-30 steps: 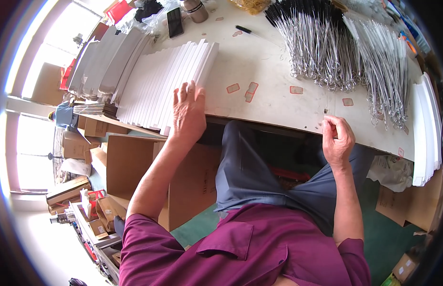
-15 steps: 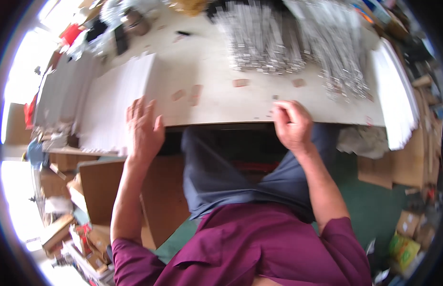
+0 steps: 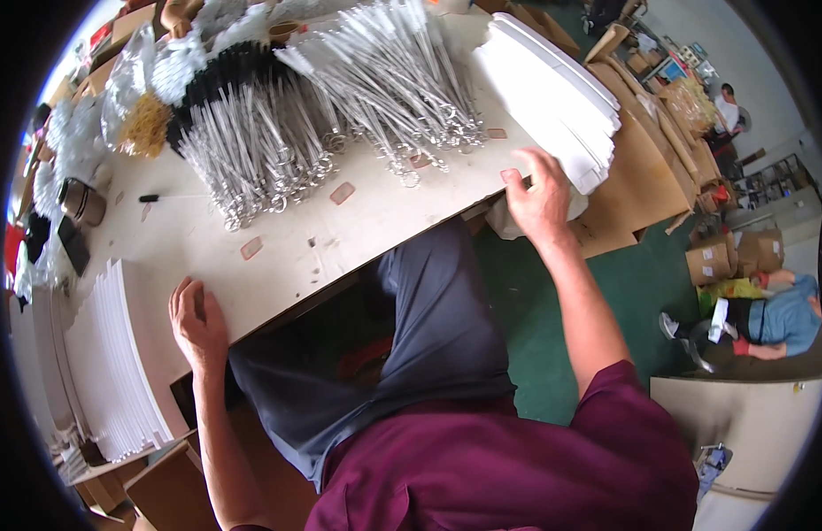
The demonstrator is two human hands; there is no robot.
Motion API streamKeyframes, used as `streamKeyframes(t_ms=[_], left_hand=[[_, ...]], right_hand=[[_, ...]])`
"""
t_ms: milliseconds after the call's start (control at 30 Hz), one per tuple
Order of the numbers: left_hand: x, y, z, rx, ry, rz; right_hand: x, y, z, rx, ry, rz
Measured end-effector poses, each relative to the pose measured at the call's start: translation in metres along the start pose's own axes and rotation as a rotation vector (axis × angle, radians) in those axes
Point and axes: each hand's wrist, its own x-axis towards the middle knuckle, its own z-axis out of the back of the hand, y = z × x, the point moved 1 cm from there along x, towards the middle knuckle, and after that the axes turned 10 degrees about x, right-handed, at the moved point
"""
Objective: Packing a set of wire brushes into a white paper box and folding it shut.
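Observation:
My left hand [image 3: 198, 326] rests at the table's front edge beside the left stack of white flat pieces [image 3: 119, 372]. Its fingers are loosely bent, and nothing shows in them. My right hand [image 3: 542, 196] is raised over the right front of the table, close to another white stack [image 3: 552, 97]. Thumb and fingers stand apart there, with nothing visible between them. Between the hands, farther back, lie two heaps of thin metal-handled brushes with ring ends: one has black bristles [image 3: 225, 75], while the other heap [image 3: 397, 80] looks pale at its far end.
A brown cup [image 3: 81, 202] and a black marker [image 3: 149, 198] are on the table's left. Yellow material [image 3: 145, 126] and clear plastic bags lie behind. Cardboard [image 3: 636, 190] stands beyond the right edge. At far right another person in blue [image 3: 787, 310] wears red gloves.
The view has swung to the right, bringing the right-hand stack and the other person into sight. My right hand has opened from a closed shape and nears that stack; my left fingers are more bent.

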Motion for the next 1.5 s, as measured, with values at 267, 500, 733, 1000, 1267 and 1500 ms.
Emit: streamKeyframes(t_ms=[267, 500, 733, 1000, 1267, 1500], left_hand=[[0.002, -0.002, 0.000, 0.026, 0.016, 0.041], [0.000, -0.002, -0.005, -0.044, 0.015, 0.089], [-0.003, 0.009, -0.005, 0.041, -0.006, 0.039], [-0.001, 0.004, -0.009, -0.038, 0.022, 0.085], [-0.007, -0.005, -0.004, 0.002, -0.005, 0.018], [-0.014, -0.114, 0.045, -0.198, 0.122, -0.494]], right_hand=[[0.006, -0.103, 0.045, -0.579, 0.239, -0.232], [0.009, -0.106, 0.043, -0.576, 0.196, -0.235], [0.014, -0.088, 0.046, -0.534, 0.195, -0.266], [0.012, -0.079, 0.047, -0.263, -0.040, -0.356], [0.016, 0.054, 0.016, 0.446, 0.255, 0.074], [-0.014, 0.116, -0.020, 0.518, 0.764, 0.155]])
